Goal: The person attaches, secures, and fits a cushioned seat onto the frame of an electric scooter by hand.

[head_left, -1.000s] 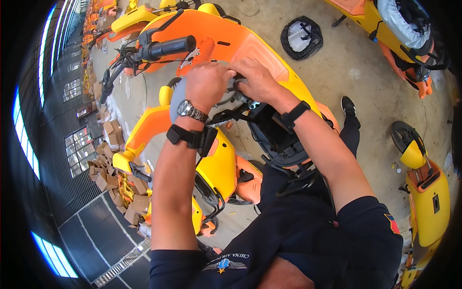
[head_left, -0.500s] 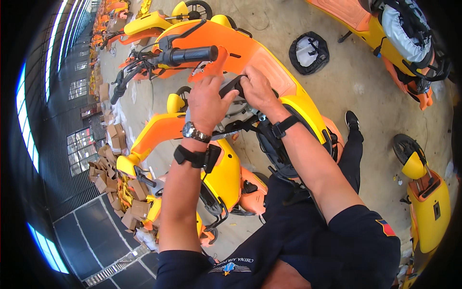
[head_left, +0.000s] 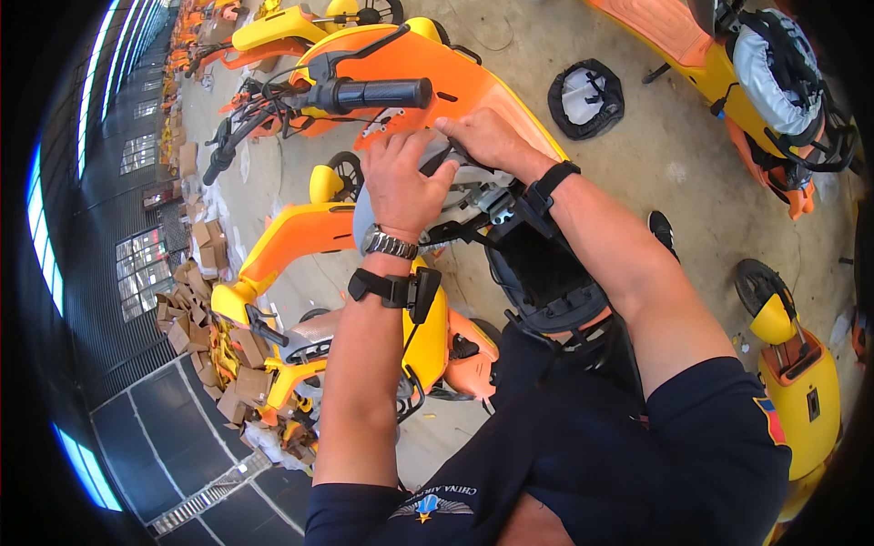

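A yellow and orange electric scooter [head_left: 501,102] stands in front of me. At its middle, a grey, saddle-shaped part [head_left: 364,218] is tilted, with metal rods [head_left: 460,198] showing beside it. My left hand [head_left: 399,177] is wrapped over its upper edge, fingertips out of sight behind. Against the same edge, my right hand [head_left: 487,138] is closed with the thumb near a dark strip [head_left: 437,164] that shows between the two hands. The handlebar grip [head_left: 382,94] lies just beyond my left hand. Below my right wrist is a black open compartment [head_left: 544,268].
A second yellow-orange scooter [head_left: 291,235] stands close on the left. Cardboard boxes [head_left: 187,318] are heaped along that side. A round black and white cover [head_left: 585,98] lies on the floor. More scooters stand right, one with a silvery cover [head_left: 774,77], another yellow one [head_left: 801,391].
My right hand has shifted away from me along the edge, and my left hand has moved slightly right. Less of the dark strip shows between them. The black compartment is in fuller view.
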{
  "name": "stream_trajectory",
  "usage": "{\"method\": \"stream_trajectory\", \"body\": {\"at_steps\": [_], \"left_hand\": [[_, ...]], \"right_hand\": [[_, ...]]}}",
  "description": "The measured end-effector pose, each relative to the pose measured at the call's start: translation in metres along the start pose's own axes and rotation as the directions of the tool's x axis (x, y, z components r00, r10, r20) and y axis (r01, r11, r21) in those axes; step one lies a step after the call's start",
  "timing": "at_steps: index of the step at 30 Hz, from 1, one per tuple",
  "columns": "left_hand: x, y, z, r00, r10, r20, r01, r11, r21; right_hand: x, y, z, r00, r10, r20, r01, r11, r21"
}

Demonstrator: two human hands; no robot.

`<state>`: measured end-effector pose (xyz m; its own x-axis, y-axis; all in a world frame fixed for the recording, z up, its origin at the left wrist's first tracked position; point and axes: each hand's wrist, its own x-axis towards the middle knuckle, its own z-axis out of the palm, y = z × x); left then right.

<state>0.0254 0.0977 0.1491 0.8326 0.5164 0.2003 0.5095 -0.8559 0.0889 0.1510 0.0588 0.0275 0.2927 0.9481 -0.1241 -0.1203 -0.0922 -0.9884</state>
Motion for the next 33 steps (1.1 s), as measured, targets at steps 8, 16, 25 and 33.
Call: {"method": "stream_trajectory", "body": {"at_steps": [8, 16, 25, 33], "left_hand": [[0.001, -0.006, 0.003, 0.999, 0.011, -0.036, -0.009, 0.999, 0.03], [0.013, -0.005, 0.01, 0.978, 0.173, -0.121, -0.152, 0.975, 0.163], [0.009, 0.008, -0.001, 0.959, 0.245, 0.146, -0.252, 0.967, 0.036], [0.009, 0.011, -0.008, 0.957, 0.259, 0.128, -0.247, 0.963, -0.105]], "right_hand": [[-0.008, 0.001, 0.007, 0.99, 0.117, -0.08, -0.112, 0.991, 0.075], [-0.015, -0.013, -0.001, 0.979, 0.025, -0.203, -0.012, 0.998, 0.065], [-0.047, -0.002, -0.004, 0.958, 0.025, -0.287, 0.081, 0.933, 0.349], [-0.09, 0.053, 0.014, 0.803, -0.356, -0.478, 0.328, 0.933, -0.145]]}}
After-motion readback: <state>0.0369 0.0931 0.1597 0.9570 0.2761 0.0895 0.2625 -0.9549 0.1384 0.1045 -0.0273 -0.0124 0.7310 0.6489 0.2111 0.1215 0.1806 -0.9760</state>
